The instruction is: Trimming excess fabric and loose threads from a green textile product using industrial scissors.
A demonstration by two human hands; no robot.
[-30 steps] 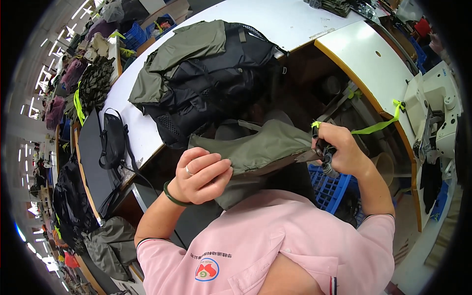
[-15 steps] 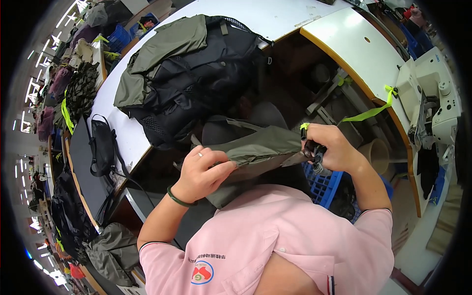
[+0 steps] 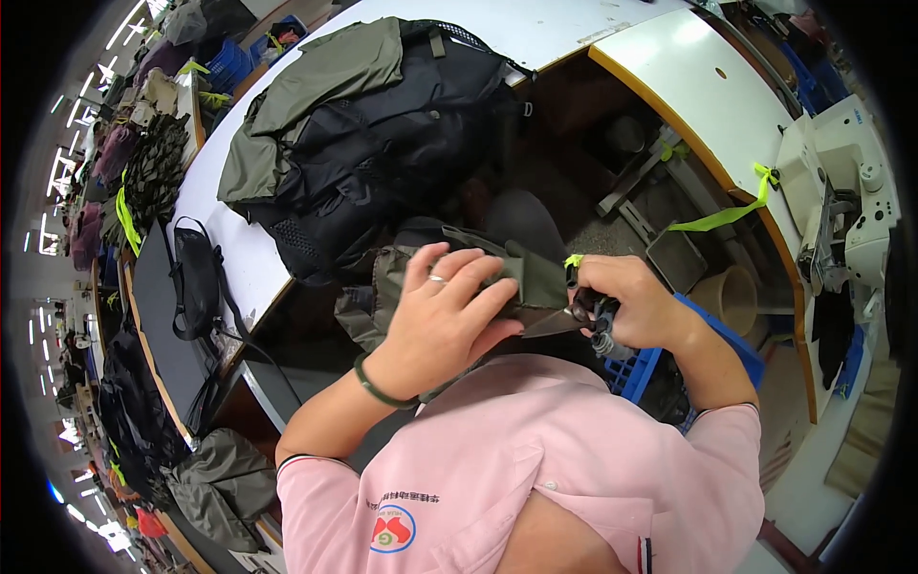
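My left hand point(image 3: 449, 304), with a ring and a dark green bangle, is spread over an olive-green fabric piece point(image 3: 540, 277); its fingers are apart and lie over the cloth. Crumpled folds of the same olive cloth hang to the left of that hand. In my right hand point(image 3: 626, 301) are dark-handled scissors point(image 3: 591, 311) with a bright yellow-green tie. Their blade points left, at the cloth's right end; whether it touches the cloth I cannot tell. On the white table beyond lies a black and olive backpack point(image 3: 382, 153).
A sewing machine point(image 3: 856, 182) stands on the white table at right. Below my right arm is a blue plastic basket point(image 3: 636, 373), with a tan bin point(image 3: 729, 297) beyond it. A black pouch with straps point(image 3: 198, 282) lies at left, near draped olive fabric point(image 3: 225, 488).
My left hand has moved right, toward the scissors, and its curled fingers have spread. The stretched olive cloth has slackened and bunched. My right hand has shifted slightly, still holding the scissors.
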